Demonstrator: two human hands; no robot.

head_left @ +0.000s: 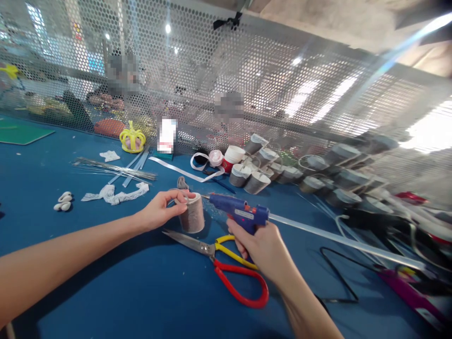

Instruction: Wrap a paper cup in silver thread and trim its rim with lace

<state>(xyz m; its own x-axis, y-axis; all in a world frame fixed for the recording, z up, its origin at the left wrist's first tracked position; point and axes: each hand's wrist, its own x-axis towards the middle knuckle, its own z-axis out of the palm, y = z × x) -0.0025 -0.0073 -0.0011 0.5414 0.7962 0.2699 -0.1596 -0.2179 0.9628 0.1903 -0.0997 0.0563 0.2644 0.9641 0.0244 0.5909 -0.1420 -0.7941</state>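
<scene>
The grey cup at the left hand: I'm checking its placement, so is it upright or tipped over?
Upright: the grey cup has its rim uppermost, its base toward the blue table; the left hand holds its rim.

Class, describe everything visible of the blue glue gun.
The blue, plastic-looking glue gun has orange-red details, a pale label and a narrow nozzle aimed toward the grey cup; whether they touch is unclear. The right hand grips its mostly hidden, downward handle. A long translucent stick extends from its rear.
</scene>
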